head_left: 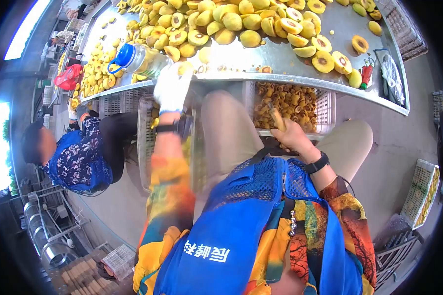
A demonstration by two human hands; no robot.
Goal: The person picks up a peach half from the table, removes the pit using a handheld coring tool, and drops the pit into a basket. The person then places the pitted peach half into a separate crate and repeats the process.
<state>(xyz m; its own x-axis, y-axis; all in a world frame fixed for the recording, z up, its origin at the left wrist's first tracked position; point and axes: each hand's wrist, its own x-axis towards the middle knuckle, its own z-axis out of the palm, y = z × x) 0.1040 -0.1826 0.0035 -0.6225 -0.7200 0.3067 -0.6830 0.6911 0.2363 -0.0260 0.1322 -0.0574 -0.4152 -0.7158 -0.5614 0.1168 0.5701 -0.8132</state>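
My left hand (174, 88) wears a white glove and is smeared by motion at the table's front edge, beside a clear plastic bottle with a blue cap (127, 55). Whether it holds anything is hidden by the blur. Just beyond it a heap of halved yellow peaches (216, 22) covers the metal table (226, 61). My bare right hand (294, 136), low above my thigh, is closed around a short tool with a tan handle (276, 117). The tool points at a crate of brown peach pits (293, 101) under the table edge.
Several peach halves lie near a red-handled tool (366, 73) and a clear plastic bag (391, 73) at the table's right end. A yellowish crate (145, 142) stands below my left arm. A co-worker (79, 152) sits at the left. Another crate (421, 194) is at right.
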